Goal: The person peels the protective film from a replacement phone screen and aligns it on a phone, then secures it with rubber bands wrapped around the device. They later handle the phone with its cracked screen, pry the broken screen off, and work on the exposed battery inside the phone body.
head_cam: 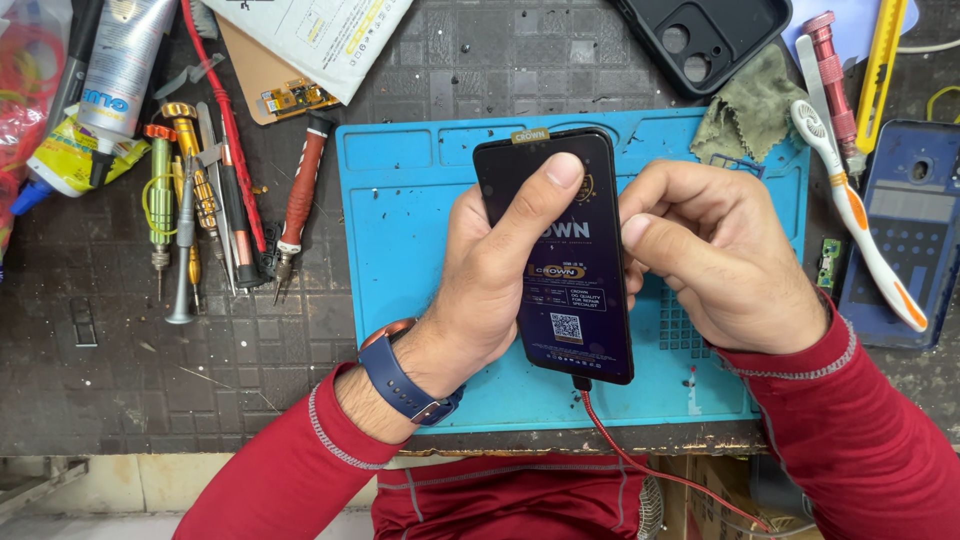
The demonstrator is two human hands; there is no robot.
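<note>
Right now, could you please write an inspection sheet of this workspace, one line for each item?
Surface: blue repair mat on a dark, worn workbench.
Job's things: black smartphone, screen up, with a protective film carrying printing.
Clutter: screwdrivers and glue tube at left; black phone case, green cloth, toothbrush and blue phone back cover at right.
Grippers: left hand grips the phone, thumb across the screen; right hand touches its right edge.
Cables: red braided cable plugged into the phone's bottom.
Surroundings: cardboard boxes below the bench edge.
</note>
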